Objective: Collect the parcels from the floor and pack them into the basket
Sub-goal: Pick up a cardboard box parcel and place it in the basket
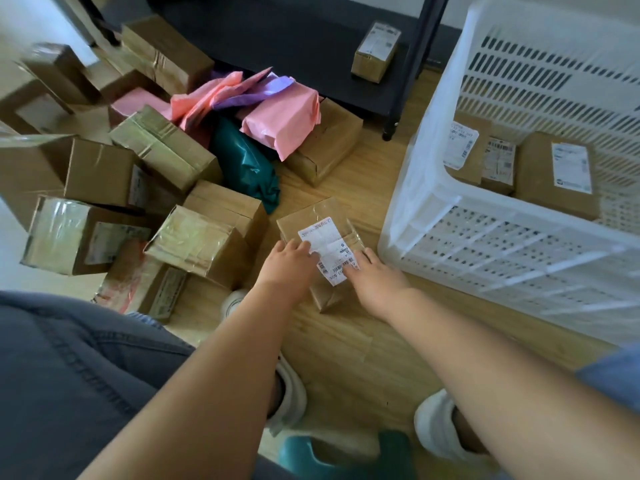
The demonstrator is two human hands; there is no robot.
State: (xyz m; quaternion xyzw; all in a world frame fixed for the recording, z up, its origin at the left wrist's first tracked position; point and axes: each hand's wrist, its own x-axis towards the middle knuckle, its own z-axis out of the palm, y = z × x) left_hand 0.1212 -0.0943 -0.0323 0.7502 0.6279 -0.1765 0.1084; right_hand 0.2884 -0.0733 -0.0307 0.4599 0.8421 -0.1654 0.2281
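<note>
We look down at a white basket (450,216) on a wooden floor (346,341). Just left of the basket lies a small labelled parcel (318,230); our left hand (289,265) and right hand (375,280) grasp its two sides. Three boxes (554,174) sit inside the basket. Farther left of it, a heap of parcels (156,168) covers the floor.

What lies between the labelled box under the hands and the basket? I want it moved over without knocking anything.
Nothing visible on the floor: only bare wooden floor separates the labelled cardboard box from the white basket. The basket's near wall itself must be cleared by lifting over its rim. Both the left hand and right hand rest on the box.
</note>
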